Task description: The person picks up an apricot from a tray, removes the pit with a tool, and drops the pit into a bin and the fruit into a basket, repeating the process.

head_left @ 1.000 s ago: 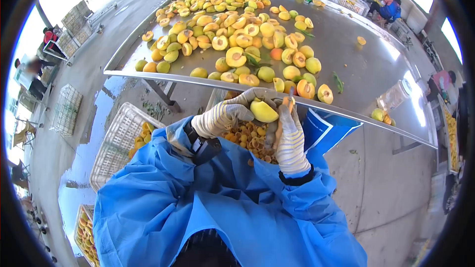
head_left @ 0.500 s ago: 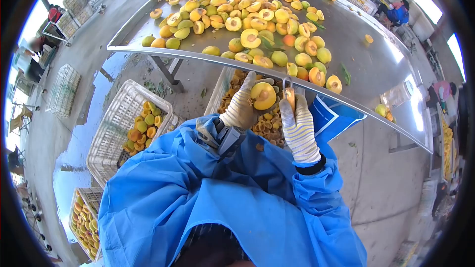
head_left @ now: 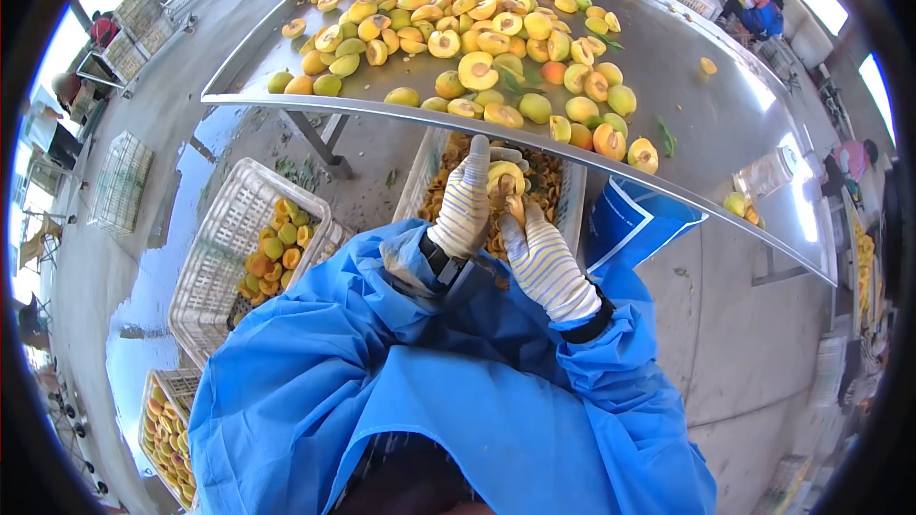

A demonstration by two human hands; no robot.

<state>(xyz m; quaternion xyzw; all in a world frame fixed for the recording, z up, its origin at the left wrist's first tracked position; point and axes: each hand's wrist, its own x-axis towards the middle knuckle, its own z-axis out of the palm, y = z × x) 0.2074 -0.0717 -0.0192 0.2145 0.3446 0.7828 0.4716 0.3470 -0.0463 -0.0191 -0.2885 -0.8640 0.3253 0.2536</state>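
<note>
My left hand (head_left: 464,210), in a striped glove, is closed around a halved yellow peach (head_left: 506,172) just below the table's near edge. My right hand (head_left: 551,272), gloved the same way, grips a pitting tool with a wooden handle (head_left: 515,207). Its loop end is against the peach's cut face and mostly hidden there. Under both hands stands a white crate (head_left: 418,181) holding brownish fruit scraps. On the metal table (head_left: 701,124) in front, many peach halves (head_left: 477,70) lie heaped, some cut side up.
At left, a white crate (head_left: 205,262) contains peach halves, with another filled crate (head_left: 164,381) behind it. A blue container (head_left: 634,224) stands right of the scrap crate. A clear plastic jar (head_left: 763,172) lies on the table's right. Other people (head_left: 760,14) work farther off.
My right hand has moved left and brought the tool from beside the peach onto its cut face. The left hand has tilted the peach half.
</note>
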